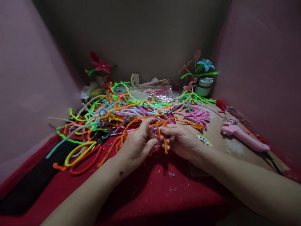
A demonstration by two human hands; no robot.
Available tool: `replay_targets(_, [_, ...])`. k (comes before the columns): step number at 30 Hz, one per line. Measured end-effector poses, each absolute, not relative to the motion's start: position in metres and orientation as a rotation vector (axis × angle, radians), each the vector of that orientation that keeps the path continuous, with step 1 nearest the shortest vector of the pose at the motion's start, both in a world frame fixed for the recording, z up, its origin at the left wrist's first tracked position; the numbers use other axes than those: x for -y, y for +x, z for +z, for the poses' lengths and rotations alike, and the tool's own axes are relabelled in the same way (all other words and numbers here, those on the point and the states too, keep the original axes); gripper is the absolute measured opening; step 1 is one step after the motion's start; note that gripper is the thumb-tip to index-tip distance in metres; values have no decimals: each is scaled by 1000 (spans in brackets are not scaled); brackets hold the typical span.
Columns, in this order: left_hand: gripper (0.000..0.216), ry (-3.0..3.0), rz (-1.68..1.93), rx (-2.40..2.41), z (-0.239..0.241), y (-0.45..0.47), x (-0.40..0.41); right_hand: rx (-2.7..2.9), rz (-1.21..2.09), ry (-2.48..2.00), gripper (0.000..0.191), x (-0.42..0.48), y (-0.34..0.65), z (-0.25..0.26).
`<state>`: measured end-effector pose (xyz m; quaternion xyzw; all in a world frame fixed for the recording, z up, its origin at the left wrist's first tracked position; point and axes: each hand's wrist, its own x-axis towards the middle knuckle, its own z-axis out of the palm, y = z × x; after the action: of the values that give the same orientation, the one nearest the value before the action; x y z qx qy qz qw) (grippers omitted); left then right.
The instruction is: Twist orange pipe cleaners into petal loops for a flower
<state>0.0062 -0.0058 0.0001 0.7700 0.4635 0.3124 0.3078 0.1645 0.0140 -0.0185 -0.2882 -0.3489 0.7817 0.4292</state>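
Centrally, orange pipe cleaners (162, 133) pinched between left hand (137, 142) and right hand (182, 139), both hands gripping them, multicoloured pipe-cleaner pile (122, 110) just beyond.

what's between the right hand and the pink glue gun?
Head view: a yellow-rimmed roll beside the right hand holding orange pipe cleaners, then bare brown board up to the pink glue gun.

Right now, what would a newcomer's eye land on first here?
The tangled pile of bright pipe cleaners across the middle of the red table stands out first. In front of it, the left hand and right hand pinch an orange strand between them. A pink glue gun lies to the right, and scissors with yellow and red handles lie to the left.
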Motion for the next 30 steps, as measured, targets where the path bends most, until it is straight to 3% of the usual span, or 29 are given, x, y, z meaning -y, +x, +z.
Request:
replay_targets(10, [45,2044,699,-1233,0,3,3,777,1927,-754,12,-16,164,-16])
replay_targets(18, [27,1490,528,-1092,9,2,4,896,1886,-750,18,-16,164,-23])
replay_targets(25, [21,1219,763,-1061,13,6,5,933,1816,-770,21,-15,162,-22])
replay_targets(30, [28,1317,722,-1150,11,8,5,1054,1754,-792,20,-13,162,-22])
